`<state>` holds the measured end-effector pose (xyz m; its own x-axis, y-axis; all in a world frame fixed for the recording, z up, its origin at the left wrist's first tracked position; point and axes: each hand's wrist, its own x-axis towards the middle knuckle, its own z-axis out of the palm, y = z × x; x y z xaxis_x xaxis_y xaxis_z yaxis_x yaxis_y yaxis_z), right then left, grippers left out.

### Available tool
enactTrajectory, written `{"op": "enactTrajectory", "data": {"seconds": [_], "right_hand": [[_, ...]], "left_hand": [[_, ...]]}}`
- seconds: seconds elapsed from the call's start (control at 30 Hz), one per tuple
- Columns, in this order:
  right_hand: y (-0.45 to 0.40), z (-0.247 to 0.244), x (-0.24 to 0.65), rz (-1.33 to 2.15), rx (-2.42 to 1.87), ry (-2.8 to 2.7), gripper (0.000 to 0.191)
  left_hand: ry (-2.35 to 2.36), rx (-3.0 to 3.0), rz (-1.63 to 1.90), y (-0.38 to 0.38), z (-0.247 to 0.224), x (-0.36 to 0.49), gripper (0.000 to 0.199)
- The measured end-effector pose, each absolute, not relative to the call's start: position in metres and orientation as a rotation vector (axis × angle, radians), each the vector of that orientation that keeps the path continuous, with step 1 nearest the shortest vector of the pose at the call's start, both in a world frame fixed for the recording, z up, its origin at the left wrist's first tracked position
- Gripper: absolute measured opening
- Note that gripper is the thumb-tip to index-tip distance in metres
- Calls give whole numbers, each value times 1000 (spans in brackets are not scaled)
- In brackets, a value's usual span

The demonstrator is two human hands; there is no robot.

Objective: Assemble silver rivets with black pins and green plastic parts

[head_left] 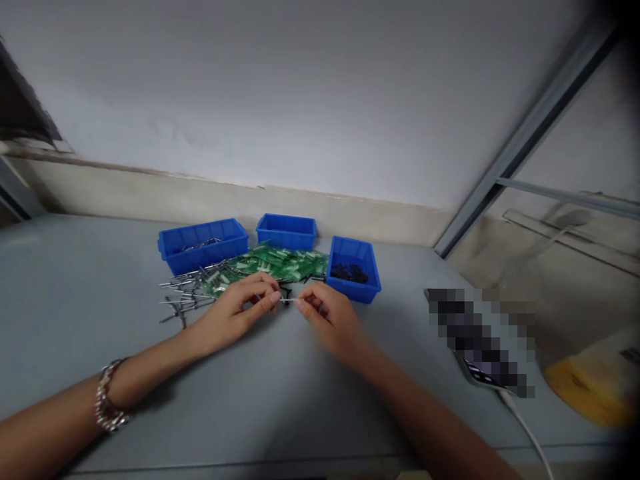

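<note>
A thin metal rod (288,300) spans the small gap between my two hands, above the grey table. My left hand (245,303) pinches one end between thumb and forefinger. At the other end, my right hand (327,313) is closed on it with the fingertips. Just behind the hands lies a heap of green plastic packets (280,260). Several metal rods (187,290) are scattered to the left of the heap. Small black pieces show near the fingertips, too small to make out.
Three blue bins stand behind: one with metal pieces (203,255) at left, one in the middle (286,239), one with black parts (354,290) at right. A phone with a white cable (525,427) lies on the right, beside a metal frame (520,157).
</note>
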<state>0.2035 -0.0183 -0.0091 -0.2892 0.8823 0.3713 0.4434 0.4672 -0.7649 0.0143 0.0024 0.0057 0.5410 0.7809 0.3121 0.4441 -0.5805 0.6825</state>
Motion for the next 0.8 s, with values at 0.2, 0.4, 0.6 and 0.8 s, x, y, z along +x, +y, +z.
{"op": "enactTrajectory", "data": {"seconds": [0.2,0.4,0.6,0.8], "right_hand": [[-18,-9,202,644,-1112,-1924,25],[-17,-10,202,643,-1095,-1880,17],[-18,-9,202,721,-1091,-1967,15],[-19,-7,204,669,-1102,-1949,20]], "left_hand": [[1021,2193,863,0,5,15,30],[994,2237,801,0,7,14,34],[988,2258,841,-1,7,13,36],[961,2300,751,-1,8,14,36]]}}
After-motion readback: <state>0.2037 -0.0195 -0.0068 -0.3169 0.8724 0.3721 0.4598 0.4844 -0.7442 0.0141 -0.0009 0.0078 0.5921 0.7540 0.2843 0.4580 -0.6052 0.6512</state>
